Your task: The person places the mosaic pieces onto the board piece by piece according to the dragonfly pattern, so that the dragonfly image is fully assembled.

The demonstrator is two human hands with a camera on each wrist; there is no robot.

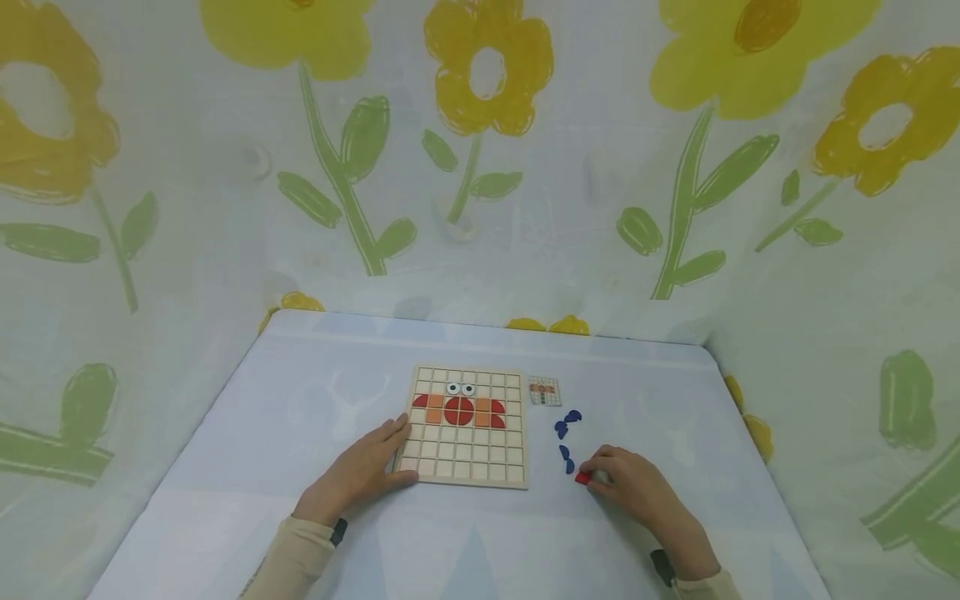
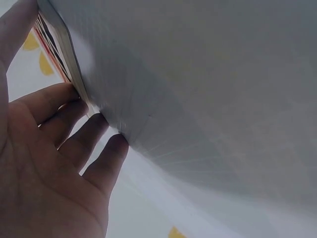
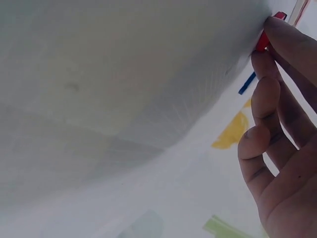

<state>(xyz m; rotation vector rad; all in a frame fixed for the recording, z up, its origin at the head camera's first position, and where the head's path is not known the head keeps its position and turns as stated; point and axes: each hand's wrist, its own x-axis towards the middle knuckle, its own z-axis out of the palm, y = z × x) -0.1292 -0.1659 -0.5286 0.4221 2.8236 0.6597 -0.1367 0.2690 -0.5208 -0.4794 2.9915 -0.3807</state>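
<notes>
A square wooden grid board lies on the table with a pattern of flat pieces. Two round eye pieces sit above a red circle, flanked by orange pieces and red quarter-rounds. Along the board's left side rests my left hand, its thumb by the lower left corner. In the left wrist view its extended fingers touch the board's edge. My right hand pinches a small red piece between thumb and fingers, low over the table right of the board.
Several dark blue rounded pieces lie scattered between the board and my right hand. A small pattern card with a printed grid lies near the board's upper right corner. Flower-printed white curtains surround the white table.
</notes>
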